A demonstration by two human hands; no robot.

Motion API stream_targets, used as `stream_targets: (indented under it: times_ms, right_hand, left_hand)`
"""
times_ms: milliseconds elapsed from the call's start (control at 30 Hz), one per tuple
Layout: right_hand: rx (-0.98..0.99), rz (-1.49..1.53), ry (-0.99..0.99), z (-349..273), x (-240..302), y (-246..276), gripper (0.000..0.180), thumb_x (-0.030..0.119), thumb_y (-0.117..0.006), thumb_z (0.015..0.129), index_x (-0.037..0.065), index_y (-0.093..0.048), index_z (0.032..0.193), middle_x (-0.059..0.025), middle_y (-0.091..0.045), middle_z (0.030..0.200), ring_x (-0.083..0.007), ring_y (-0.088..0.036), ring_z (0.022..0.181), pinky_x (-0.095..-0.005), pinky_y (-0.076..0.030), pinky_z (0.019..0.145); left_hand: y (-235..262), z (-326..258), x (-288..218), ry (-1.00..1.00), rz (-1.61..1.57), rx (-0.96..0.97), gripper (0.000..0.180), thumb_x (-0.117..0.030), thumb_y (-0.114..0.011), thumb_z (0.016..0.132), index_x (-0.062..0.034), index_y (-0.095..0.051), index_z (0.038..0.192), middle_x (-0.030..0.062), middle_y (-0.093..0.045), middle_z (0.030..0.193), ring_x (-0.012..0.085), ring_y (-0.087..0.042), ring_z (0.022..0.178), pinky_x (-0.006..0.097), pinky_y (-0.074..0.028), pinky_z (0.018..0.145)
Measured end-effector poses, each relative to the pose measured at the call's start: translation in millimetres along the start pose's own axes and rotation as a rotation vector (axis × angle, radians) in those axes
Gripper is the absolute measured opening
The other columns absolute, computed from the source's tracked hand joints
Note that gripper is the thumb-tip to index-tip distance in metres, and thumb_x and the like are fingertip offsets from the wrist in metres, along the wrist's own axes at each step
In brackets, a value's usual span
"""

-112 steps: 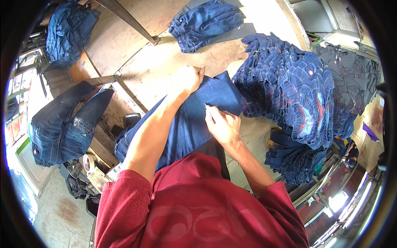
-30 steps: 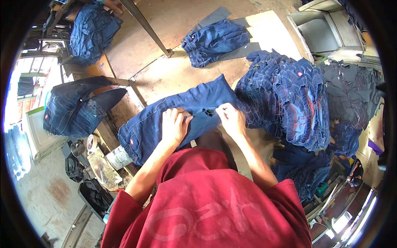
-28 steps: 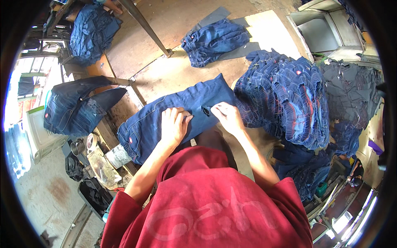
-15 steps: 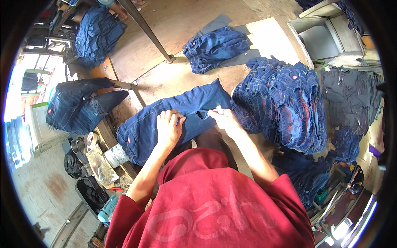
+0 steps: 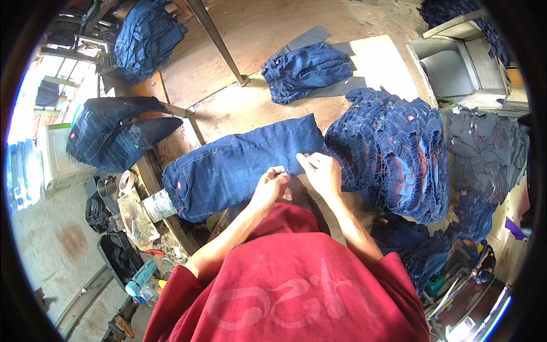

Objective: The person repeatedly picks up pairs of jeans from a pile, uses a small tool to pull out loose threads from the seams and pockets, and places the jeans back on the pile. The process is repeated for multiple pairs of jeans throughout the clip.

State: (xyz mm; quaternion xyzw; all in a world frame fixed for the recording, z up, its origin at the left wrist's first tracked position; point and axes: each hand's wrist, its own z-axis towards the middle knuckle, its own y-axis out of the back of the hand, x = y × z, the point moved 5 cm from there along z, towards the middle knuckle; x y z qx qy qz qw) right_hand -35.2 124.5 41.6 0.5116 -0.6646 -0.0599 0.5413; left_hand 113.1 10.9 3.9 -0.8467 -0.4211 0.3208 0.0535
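A pair of blue jeans lies folded lengthwise across my lap, its waistband end with a small red patch at the left. That end is drawn over a pale, cloth-wrapped stub on a wooden beam. At the jeans' near edge, right of the middle, my left hand has its fingers curled and closed on the denim. Just to its right, my right hand pinches the denim between thumb and finger. A short stretch of cloth shows between the two hands. Whether a small item is also held is hidden by the fingers.
A tall heap of jeans stands close on the right, dark grey garments beyond it. Other jeans lie ahead on the wooden floor. More jeans hang at the left beside a metal post. A tape roll sits near the beam.
The dark opening and small pale piece near my right fingers no longer show. My left hand has moved right and nearer to me, closer to the right hand. The jeans lie flatter.
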Motion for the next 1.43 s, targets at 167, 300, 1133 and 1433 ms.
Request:
stream_targets:
  times_ms: [167,300,1133,1433]
  right_hand:
    - [0.104,0.037,0.029,17,-14,-27,0.045,0.039,-0.082,0.099,-0.004,-0.074,0.086,-0.0222,-0.073,0.082,-0.0298,-0.072,0.073,-0.0409,-0.052,0.067]
    - [0.185,0.053,0.085,21,-23,-32,0.04,0.037,-0.077,0.102,-0.001,-0.076,0.091,-0.0181,-0.074,0.081,-0.0354,-0.073,0.077,-0.0458,-0.057,0.073]
    - [0.361,0.501,0.06,-15,-21,-31,0.014,0.017,-0.073,0.107,0.004,-0.074,0.101,0.0087,-0.062,0.084,-0.0024,-0.053,0.076,-0.025,-0.042,0.065]
    - [0.148,-0.099,-0.066,3,-13,-17,0.056,0.055,-0.077,0.099,0.002,-0.077,0.082,-0.0201,-0.078,0.08,-0.0319,-0.074,0.07,-0.048,-0.053,0.068]
  left_hand:
    - [5,-5,11,0.003,-0.055,-0.085,0.011,-0.02,-0.053,0.114,-0.0097,-0.055,0.118,0.0082,-0.064,0.096,0.0162,-0.054,0.049,0.035,-0.048,0.049]
    - [9,-9,15,0.047,-0.16,-0.134,0.011,-0.019,-0.051,0.114,-0.0096,-0.057,0.111,0.0089,-0.063,0.088,0.016,-0.045,0.045,0.037,-0.041,0.047]
    - [19,-5,27,0.288,-0.581,0.031,0.031,-0.025,-0.034,0.116,-0.0062,-0.054,0.103,0.0061,-0.073,0.099,0.01,-0.032,0.044,0.028,-0.036,0.047]
    - [17,3,-3,0.098,0.2,-0.058,0.032,-0.039,-0.069,0.105,-0.0121,-0.059,0.118,0.014,-0.079,0.116,0.0089,-0.036,0.042,0.026,-0.034,0.043]
